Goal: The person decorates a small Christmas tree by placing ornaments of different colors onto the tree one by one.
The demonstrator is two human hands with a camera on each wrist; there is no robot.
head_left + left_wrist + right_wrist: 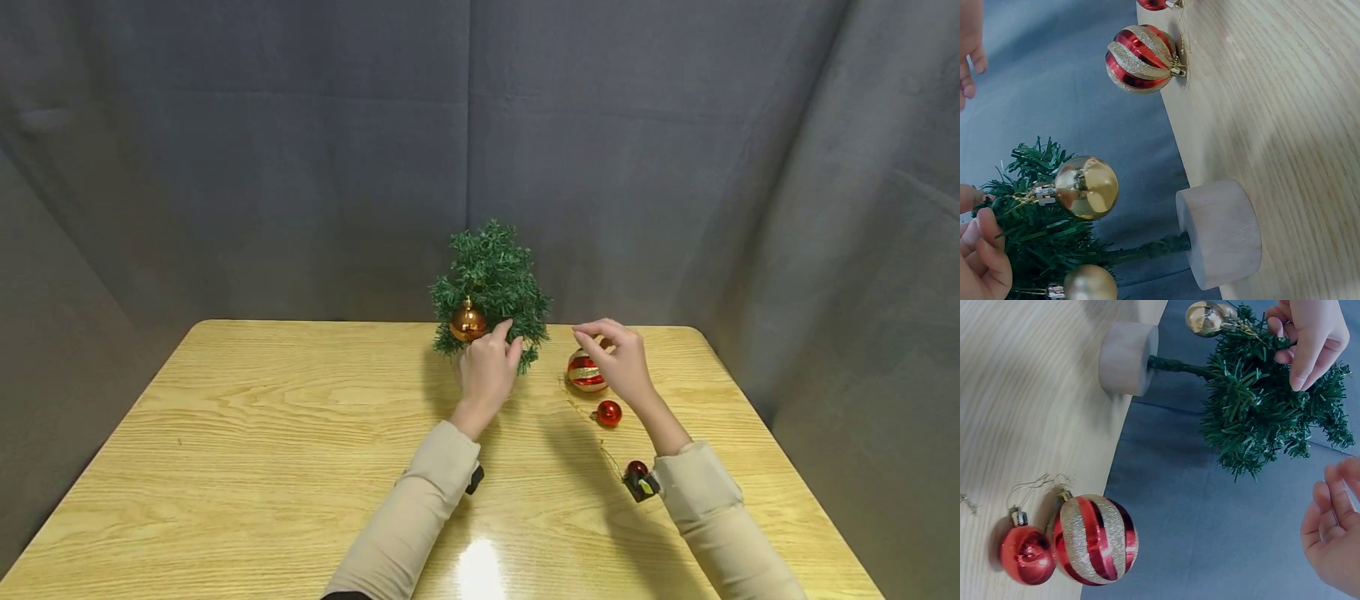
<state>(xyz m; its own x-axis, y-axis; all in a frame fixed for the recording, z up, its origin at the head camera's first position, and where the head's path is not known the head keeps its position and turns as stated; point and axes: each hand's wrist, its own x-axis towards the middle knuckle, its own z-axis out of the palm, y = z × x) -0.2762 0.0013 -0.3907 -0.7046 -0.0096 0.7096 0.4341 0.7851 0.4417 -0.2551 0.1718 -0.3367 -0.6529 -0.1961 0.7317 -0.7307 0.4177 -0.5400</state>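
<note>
My left hand point(488, 372) is at the front of a small green artificial Christmas tree point(491, 267), its bent fingers touching the branches, with a gap between thumb and index finger in the head view. Just below these fingers hangs a shiny gold ball point(1087, 187) on a gold string; a paler gold ball point(1090, 284) hangs beside it. The head view shows one gold ball point(468, 321) left of my hand. Over the table, right of the tree, my right hand point(618, 358) hovers with loosely curved fingers and nothing visible in them. A red-and-gold striped ball point(587, 371) lies beneath it.
A small red ball point(609, 412) lies nearer me than the striped one. Closer still, a dark red ball point(637, 469) is partly covered by my right wrist camera. The tree's round wooden base point(1222, 234) rests near the table's point(300, 417) far edge. Grey curtains point(337, 167) surround the table.
</note>
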